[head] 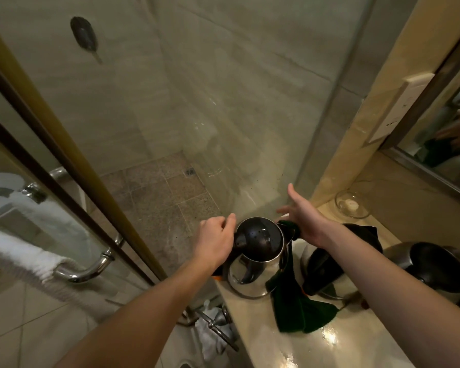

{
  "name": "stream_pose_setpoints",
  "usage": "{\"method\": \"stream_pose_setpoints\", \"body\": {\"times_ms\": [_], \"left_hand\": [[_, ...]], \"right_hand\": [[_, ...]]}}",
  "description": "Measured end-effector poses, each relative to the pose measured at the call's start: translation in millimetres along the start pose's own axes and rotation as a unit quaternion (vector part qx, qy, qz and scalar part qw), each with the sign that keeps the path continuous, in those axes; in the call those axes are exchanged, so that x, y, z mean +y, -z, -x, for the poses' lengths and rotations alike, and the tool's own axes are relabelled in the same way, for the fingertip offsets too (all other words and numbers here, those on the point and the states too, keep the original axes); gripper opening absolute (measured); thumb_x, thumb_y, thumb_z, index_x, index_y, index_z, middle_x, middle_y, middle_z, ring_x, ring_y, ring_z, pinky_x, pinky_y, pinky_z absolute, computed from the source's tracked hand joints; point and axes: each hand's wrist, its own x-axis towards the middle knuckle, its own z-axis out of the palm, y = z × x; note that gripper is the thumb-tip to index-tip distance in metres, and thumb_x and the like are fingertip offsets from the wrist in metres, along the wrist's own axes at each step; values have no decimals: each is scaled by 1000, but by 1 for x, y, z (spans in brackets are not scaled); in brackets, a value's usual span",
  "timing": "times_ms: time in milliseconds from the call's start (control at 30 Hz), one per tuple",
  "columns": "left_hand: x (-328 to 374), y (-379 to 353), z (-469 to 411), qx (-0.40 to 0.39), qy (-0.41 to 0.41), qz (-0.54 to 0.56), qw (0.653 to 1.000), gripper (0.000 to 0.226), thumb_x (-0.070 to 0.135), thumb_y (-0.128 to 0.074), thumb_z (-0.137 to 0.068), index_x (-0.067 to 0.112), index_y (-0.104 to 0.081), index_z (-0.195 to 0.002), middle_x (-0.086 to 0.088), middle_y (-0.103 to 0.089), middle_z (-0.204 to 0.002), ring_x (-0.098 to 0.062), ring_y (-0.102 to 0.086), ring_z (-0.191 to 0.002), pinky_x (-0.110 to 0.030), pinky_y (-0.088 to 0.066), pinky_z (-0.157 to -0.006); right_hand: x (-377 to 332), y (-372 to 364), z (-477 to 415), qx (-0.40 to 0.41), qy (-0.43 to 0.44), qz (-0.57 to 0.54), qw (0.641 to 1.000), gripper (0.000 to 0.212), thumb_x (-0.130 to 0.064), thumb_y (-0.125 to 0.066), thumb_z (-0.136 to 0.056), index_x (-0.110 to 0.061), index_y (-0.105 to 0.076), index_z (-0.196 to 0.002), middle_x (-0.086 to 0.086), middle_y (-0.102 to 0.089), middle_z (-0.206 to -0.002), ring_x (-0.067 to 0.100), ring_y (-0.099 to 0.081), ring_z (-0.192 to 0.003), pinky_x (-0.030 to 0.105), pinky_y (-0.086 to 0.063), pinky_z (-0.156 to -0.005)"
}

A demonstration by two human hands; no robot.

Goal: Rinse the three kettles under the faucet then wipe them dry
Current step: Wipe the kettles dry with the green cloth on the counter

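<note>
- The marble counter (337,341) shines wet near its front edge, so a wiped kettle should go down on a dry patch or its base will pick up water again
- The near kettle (260,243) stands upright at the counter's left end with its mouth open to view. The second kettle (321,264) sits just beside it under the right forearm, and the third kettle (435,269) is further right. Neither of those is touched, so the step in hand looks like drying the near one
- The green cloth (297,306) hangs from the near kettle's right side and trails onto the wet stone. Gather it up first so that a dry part does the wiping
- The left hand (218,240) has its fingers curled and is clamped on the kettle's left rim. Keep that hold firm, since polished steel probably slips when wet
- The right hand (303,221) has its fingers straight and splayed, and its heel presses the top of the cloth against the kettle. I cannot tell whether the thumb hooks the cloth. Closing the fingers round the cloth would likely give better control. Wipe from the rim down to the base, turning the kettle with the left hand
</note>
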Motion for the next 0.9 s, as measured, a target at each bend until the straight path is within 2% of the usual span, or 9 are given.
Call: {"method": "stream_pose_setpoints", "body": {"times_ms": [133, 233, 300, 367, 433, 533, 600, 767, 900], "left_hand": [[0, -1, -10, -20, -36, -17, 999, 54, 43, -45, -96, 15, -43, -50, 4, -43, -50, -14, -42, -49, -31, -30, -51], [0, -2, -17, -32, -55, -22, 998, 55, 42, -47, -95, 15, -42, -48, 4, -41, -48, -15, -41, -48, -32, -31, -51], [-1, -3, -20, -42, -65, -30, 997, 55, 43, -47, -95, 16, -43, -48, 5, -41, -47, -15, -41, -48, -32, -31, -51], [-1, -3, -22, -47, -72, -35, 996, 56, 43, -47, -96, 17, -41, -47, 6, -39, -46, -14, -40, -46, -31, -29, -51], [-1, -4, -24, -47, -78, -38, 995, 57, 44, -47, -95, 16, -39, -45, 6, -37, -45, -14, -39, -46, -31, -28, -51], [-3, -4, -25, -48, -81, -32, 995, 59, 44, -47, -95, 15, -38, -44, 6, -36, -44, -15, -39, -45, -33, -30, -51], [-4, -4, -26, -49, -80, -27, 995, 59, 45, -46, -95, 15, -38, -44, 6, -36, -44, -16, -39, -45, -35, -33, -53], [-3, -3, -24, -34, -76, -26, 996, 62, 46, -44, -96, 14, -36, -43, 5, -34, -43, -17, -36, -44, -35, -29, -52], [-3, -4, -22, -24, -55, -27, 998, 61, 47, -40, -97, 15, -41, -45, 5, -37, -44, -16, -39, -44, -33, -30, -50]], "right_hand": [[-8, 2, 1, -36, 26, 67, 997, 117, -91, -30, -66, -9, -32, -149, 19, -58, -133, 35, -43, -136, 51, -22, -118], [-3, -1, -5, -46, 17, 105, 993, 124, -95, -35, -57, -12, -34, -149, 18, -52, -141, 32, -39, -138, 50, -21, -119], [0, -2, -12, -61, -14, 119, 991, 130, -99, -38, -53, -13, -32, -150, 18, -39, -151, 32, -35, -141, 51, -20, -119], [0, -6, -16, -75, -49, 150, 985, 117, -95, -28, -69, -13, -30, -152, 17, -29, -156, 33, -31, -143, 47, -22, -118], [0, -9, -19, -95, -81, 179, 976, 107, -88, -18, -79, -8, -40, -147, 20, -39, -151, 34, -42, -136, 45, -32, -112], [4, -13, -29, -94, -99, 204, 969, 110, -88, -19, -80, 3, -56, -130, 28, -53, -135, 40, -57, -120, 46, -45, -102], [4, -17, -29, -71, -89, 209, 971, 104, -85, -20, -83, 1, -59, -126, 25, -61, -127, 36, -61, -115, 41, -48, -95], [-10, -24, -17, -83, -21, 156, 984, 100, -83, -26, -81, -11, -35, -150, 25, -43, -146, 32, -47, -132, 39, -33, -112], [-25, -26, -3, -95, 39, 215, 971, 96, -84, -27, -77, -18, -40, -147, 9, -66, -123, 18, -57, -119, 33, -38, -103]]}}
